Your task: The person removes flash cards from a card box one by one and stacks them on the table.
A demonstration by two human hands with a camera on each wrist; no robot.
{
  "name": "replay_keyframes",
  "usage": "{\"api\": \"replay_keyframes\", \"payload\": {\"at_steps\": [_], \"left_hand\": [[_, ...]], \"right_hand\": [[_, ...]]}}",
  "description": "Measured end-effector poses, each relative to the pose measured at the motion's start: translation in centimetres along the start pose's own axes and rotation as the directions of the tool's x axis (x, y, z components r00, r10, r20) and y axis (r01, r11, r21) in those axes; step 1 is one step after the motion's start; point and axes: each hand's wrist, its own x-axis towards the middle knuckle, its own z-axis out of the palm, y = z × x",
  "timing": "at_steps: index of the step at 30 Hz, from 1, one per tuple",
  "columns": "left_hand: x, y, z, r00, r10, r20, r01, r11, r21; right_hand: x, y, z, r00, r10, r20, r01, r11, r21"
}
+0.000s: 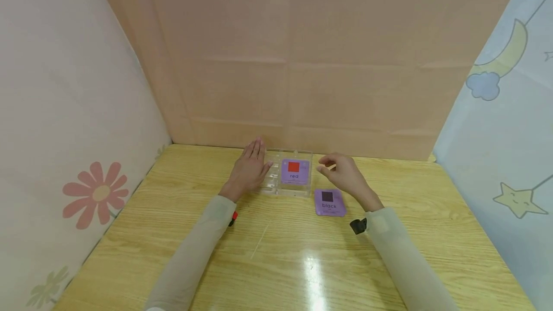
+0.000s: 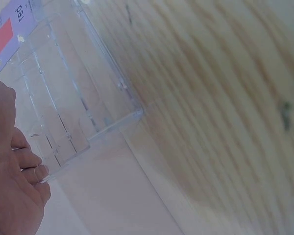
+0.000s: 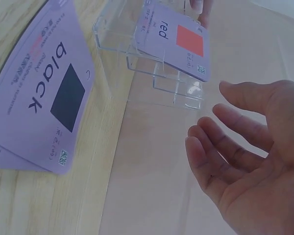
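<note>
A clear plastic rack (image 1: 272, 187) with stepped compartments stands near the back edge of the table. A purple card reading "red" (image 1: 295, 177) with a red square sits in its right part. My left hand (image 1: 250, 167) lies along the rack's left side, fingers extended and touching it. To the right of the rack my right hand (image 1: 344, 173) hovers with loosely bent fingers, and the right wrist view shows nothing between them. Nearer me, a small stack of purple cards (image 3: 41, 90) lies on the table, the top one reading "black".
A wooden table (image 1: 194, 248) spreads out in front. Behind it rises a tan backdrop (image 1: 285, 85) close to the rack. Patterned side panels bound the left and right. A dark band (image 1: 358, 226) is on the right wrist.
</note>
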Motion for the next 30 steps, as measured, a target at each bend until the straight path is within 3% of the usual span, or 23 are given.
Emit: {"api": "replay_keyframes", "payload": {"at_steps": [16,30], "left_hand": [[0.1,-0.1,0.3,1.000,-0.007,0.014,0.007,1.000,-0.005],[0.1,0.0,0.2,1.000,0.003,-0.005,-0.003,1.000,0.007]], "right_hand": [[0.6,-1.6,0.8,0.999,-0.047,0.011,0.048,0.998,-0.041],[0.6,-2.2,1.8,0.995,-0.092,0.024,0.095,0.979,-0.181]]}}
